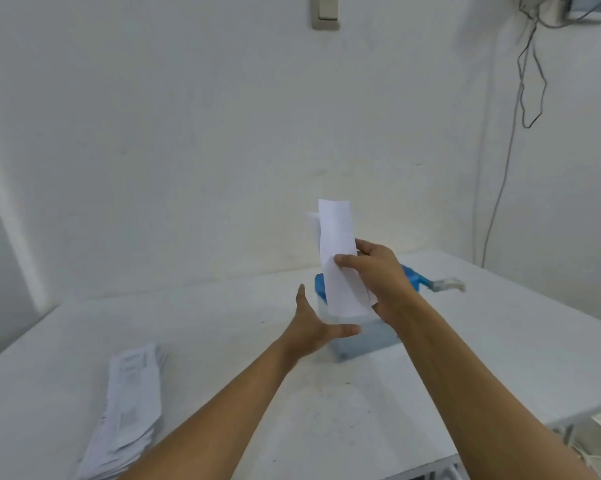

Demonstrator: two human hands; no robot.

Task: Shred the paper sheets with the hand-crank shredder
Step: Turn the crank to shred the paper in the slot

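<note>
A hand-crank shredder (361, 341) with a blue top and a clear bin stands on the white table, its crank handle (446, 285) sticking out to the right. My right hand (378, 271) holds a folded white paper sheet (339, 251) upright above the shredder's top. My left hand (313, 327) is open, fingers spread, at the shredder's left side, just below the sheet. Much of the shredder is hidden behind the sheet and my hands. A pile of paper sheets (129, 410) lies at the near left of the table.
The white table (223, 317) ends at a white wall behind the shredder. Dark cables (531, 81) hang down the wall at the right. The table's right edge (569, 410) drops off, with clutter below it.
</note>
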